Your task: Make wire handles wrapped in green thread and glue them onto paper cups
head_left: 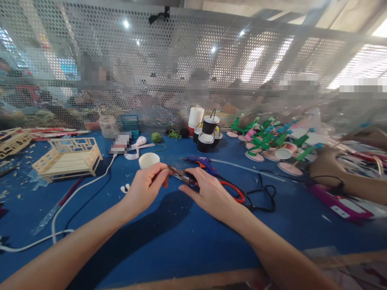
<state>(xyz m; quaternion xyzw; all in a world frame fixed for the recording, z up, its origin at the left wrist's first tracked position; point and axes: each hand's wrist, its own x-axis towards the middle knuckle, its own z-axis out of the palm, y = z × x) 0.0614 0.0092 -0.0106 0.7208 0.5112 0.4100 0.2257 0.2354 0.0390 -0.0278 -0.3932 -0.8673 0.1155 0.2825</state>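
My right hand [205,189] is wrapped around a pair of pliers [180,174] with rusty-looking metal jaws and dark handles. The jaws point left, toward my left hand [149,183]. The fingers of that hand are pinched together at the jaw tips, and whatever they hold is hidden. Just behind the left hand stands a white paper cup [149,159]. A blue glue gun [203,164] lies beyond my right hand with a clear glue stick [248,169] beside it. A red loop handle [235,191] shows next to my right wrist.
Small black buckets [206,142] and stacked white cups [196,117] stand at the back. A wooden toy bed [71,157] and white cable [81,185] lie left. Green paper plants [266,141], a co-worker's arm [341,177] and a purple box [338,203] are right.
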